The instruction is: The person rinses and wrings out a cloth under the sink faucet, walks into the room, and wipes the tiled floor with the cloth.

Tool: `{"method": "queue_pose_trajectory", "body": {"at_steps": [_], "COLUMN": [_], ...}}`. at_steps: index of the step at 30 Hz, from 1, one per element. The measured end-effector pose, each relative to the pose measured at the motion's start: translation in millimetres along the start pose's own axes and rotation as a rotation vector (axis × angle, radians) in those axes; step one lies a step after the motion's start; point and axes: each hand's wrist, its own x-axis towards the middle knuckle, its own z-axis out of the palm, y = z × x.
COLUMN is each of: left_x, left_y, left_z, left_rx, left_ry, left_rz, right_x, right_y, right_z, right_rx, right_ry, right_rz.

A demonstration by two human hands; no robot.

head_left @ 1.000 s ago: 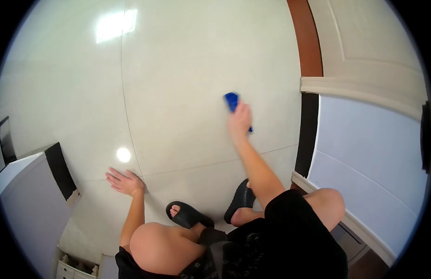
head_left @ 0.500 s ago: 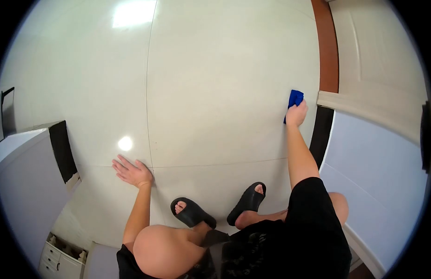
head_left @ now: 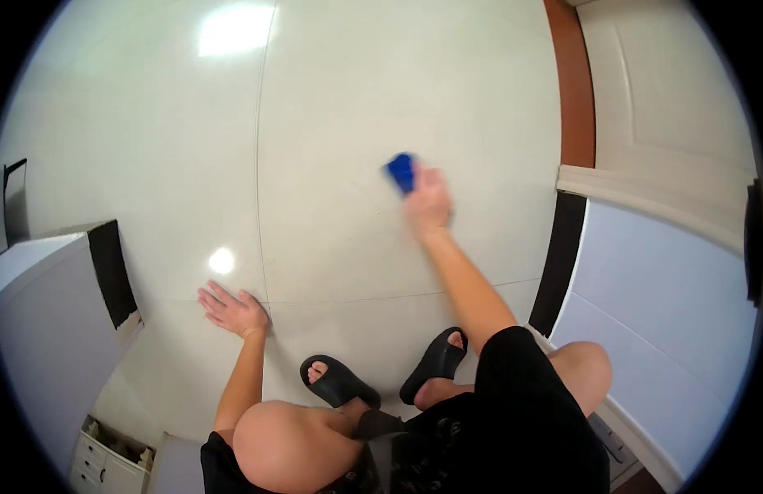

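A blue cloth point(head_left: 401, 171) is bunched under the fingers of my right hand point(head_left: 429, 202), against the pale tiled floor point(head_left: 348, 107). The hand is a little blurred, and its palm hides part of the cloth. On the left, my left hand point(head_left: 235, 311) rests flat on the floor with its fingers spread, close to where two tile joints cross. Nothing is in it. My feet, in black slides point(head_left: 340, 381), stand between the two arms.
At the right run a brown door sill point(head_left: 572, 90), a beige door frame point(head_left: 649, 202) and a wall with black skirting point(head_left: 558, 263). A wall corner with a black base point(head_left: 112, 272) juts in at left. A white cabinet point(head_left: 109, 465) stands at lower left.
My right hand has swept left across the floor with the blue cloth, away from the door frame to mid-tile. My left hand stays in place.
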Motion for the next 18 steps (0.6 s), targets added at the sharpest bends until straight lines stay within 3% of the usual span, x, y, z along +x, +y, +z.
{"method": "queue_pose_trajectory", "body": {"at_steps": [2,4,5,9,12,16,18], "left_x": [-2.7,0.0,1.2,-1.6,1.7,0.8,2.1], "left_y": [-1.4,-1.9,-0.6,-0.2,2.9,-1.6,-0.1], "left_z": [0.1,1.7,1.4,-1.9,2.1,3.2,3.1], "left_rx": [0.001,0.002,-0.002,-0.002,-0.001,0.009,0.006], "left_ry": [-0.006,-0.003,-0.002,-0.014,0.014,0.011,-0.007], "left_rz": [-0.009,-0.004,-0.006,-0.012,0.004,0.002,0.000], "right_x": [18.8,37.0,54.1,89.5,98.1,51.5,34.4], "right_y": [67.6,151.5,168.0,162.6,97.1,-70.1,-93.0], "right_z": [-12.9,-9.1,-25.2,-8.7,20.8,20.9,13.2], "right_rx": [0.013,-0.160,-0.169,-0.169,0.040,0.138,0.172], "right_ry": [0.019,0.157,0.072,0.146,0.224,0.017,-0.045], "right_rz": [0.337,0.531,0.719,0.776,0.321,-0.047,-0.198]}}
